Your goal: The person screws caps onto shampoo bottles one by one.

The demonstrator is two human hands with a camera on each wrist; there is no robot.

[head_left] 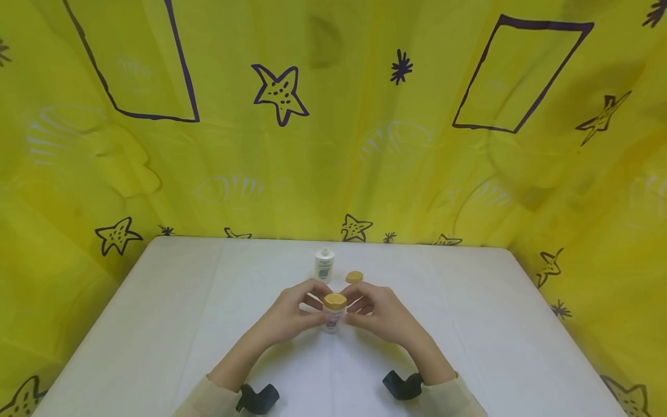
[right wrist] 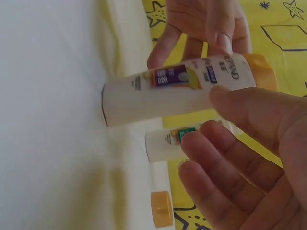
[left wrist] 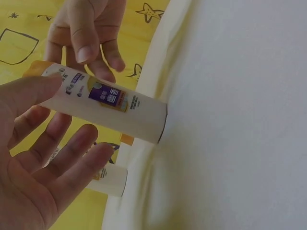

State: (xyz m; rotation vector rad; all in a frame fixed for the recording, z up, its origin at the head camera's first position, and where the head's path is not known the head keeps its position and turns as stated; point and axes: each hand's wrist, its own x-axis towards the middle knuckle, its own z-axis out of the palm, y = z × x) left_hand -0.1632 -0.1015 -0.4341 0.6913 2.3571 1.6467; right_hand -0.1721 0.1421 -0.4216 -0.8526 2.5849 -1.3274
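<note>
A white shampoo bottle (head_left: 332, 325) with an orange cap (head_left: 335, 300) and a purple label stands upright on the white table between both hands. My left hand (head_left: 289, 315) holds it from the left, thumb on its front just below the cap and fingers reaching behind. On the other side is my right hand (head_left: 384, 314), its fingers loosely bent and spread around the bottle, thumb beside the front. In the right wrist view that thumb overlaps the bottle (right wrist: 158, 96), while the other fingers stay apart from it.
Behind the hands stands a second white bottle (head_left: 324, 267) with a green label and its top uncapped. A loose orange cap (head_left: 355, 277) lies to its right. A yellow curtain (head_left: 333, 162) with drawn starfish hangs behind the white-covered table (head_left: 469, 324).
</note>
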